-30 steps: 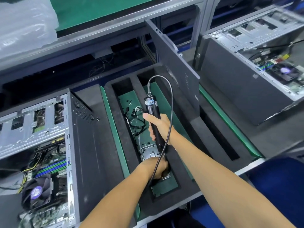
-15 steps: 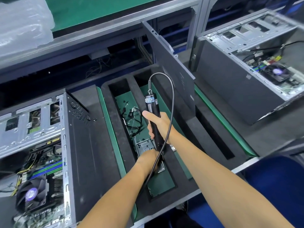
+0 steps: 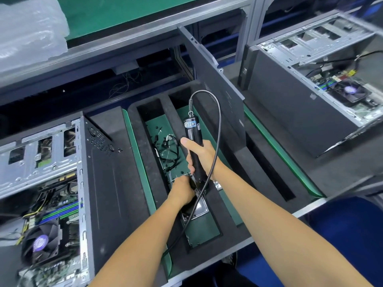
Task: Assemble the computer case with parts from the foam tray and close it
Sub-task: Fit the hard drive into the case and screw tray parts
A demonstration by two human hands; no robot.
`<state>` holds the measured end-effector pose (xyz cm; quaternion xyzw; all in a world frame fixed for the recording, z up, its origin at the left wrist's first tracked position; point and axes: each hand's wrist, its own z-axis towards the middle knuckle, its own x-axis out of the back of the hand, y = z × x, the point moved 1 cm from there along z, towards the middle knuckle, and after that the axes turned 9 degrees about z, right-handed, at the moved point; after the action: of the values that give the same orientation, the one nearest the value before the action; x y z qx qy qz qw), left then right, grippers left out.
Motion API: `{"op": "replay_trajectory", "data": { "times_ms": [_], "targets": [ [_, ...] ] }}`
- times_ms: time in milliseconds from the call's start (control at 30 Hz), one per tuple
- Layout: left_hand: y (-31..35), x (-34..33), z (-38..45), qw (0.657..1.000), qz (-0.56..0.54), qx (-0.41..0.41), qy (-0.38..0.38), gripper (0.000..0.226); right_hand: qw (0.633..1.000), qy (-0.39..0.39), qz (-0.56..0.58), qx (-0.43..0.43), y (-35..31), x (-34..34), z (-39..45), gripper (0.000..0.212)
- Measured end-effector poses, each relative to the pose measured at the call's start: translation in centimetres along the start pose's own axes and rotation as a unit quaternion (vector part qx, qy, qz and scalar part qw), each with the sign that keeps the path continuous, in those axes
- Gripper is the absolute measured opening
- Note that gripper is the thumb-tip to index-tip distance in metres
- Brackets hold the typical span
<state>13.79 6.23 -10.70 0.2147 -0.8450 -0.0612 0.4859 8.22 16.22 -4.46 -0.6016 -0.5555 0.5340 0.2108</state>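
Your right hand (image 3: 199, 156) is wrapped round the black electric screwdriver (image 3: 193, 146), thumb across the front of the barrel, holding it nearly upright with the tip aimed down into the middle slot of the foam tray (image 3: 143, 162). That upright hold looks deliberate: it keeps the bit square to whatever it meets below. The screwdriver's cable (image 3: 215, 141) arcs up from the top of the tool, loops over your right wrist and drops away toward you, so it hangs clear of the tip.

Your left hand (image 3: 183, 191) is down in the same slot, just below the tool's lower end, fingers curled around something there. Whether it grips the tool's nose or a small part, I cannot tell; the tip itself is hidden behind your hand. It seems to be steadying the work against the metal bracket (image 3: 196, 210) lying on the green floor of the slot, beside a loose bundle of wires (image 3: 169, 150) farther back.

Both forearms reach forward and converge over the slot, right above left.

The computer case (image 3: 62, 193) stands open on the surface at your left, well apart from your hands, with its fan (image 3: 41, 245) and board exposed. Its side panel (image 3: 215, 96) stands on edge in a slot on the tray's right, likely parked there until closing. A second open case (image 3: 310, 83) sits at far right.
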Motion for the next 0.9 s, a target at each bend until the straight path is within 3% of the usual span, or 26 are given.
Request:
{"op": "replay_trajectory", "data": {
  "times_ms": [267,333,467,567,633,700,800,900],
  "targets": [
    [-0.4,0.4,0.5,0.987,-0.14,0.073,0.029,0.017,1.0,0.0,0.003,0.001,0.0,0.1,0.2,0.05],
    [-0.3,0.8,0.3,0.967,-0.235,0.094,0.022,0.021,1.0,-0.004,0.003,0.013,-0.4,-0.1,0.2,0.048],
    [0.4,3.5,-0.3,0.893,-0.431,0.125,0.028,0.037,0.996,-0.018,0.042,0.075,-3.4,-1.8,0.1,0.045],
    [1.2,8.4,-0.9,0.866,-0.49,0.075,0.063,0.039,0.982,-0.025,0.109,0.154,-7.7,-4.6,-0.1,0.045],
    [1.4,12.5,-2.0,0.845,-0.524,0.03,0.1,0.025,0.964,-0.026,0.154,0.214,-10.8,-6.9,-0.4,0.044],
    [0.7,16.5,-3.4,0.804,-0.578,-0.018,0.137,0.012,0.944,-0.032,0.193,0.267,-13.7,-9.4,-0.7,0.041],
    [-1.9,20.9,-5.9,0.754,-0.626,-0.089,0.177,0.013,0.919,-0.038,0.236,0.312,-16.8,-13.6,-1.3,0.036],
    [-5.0,23.1,-8.3,0.733,-0.642,-0.138,0.179,0.014,0.908,-0.048,0.246,0.335,-18.3,-18.7,-1.7,0.037]
  ]
}}
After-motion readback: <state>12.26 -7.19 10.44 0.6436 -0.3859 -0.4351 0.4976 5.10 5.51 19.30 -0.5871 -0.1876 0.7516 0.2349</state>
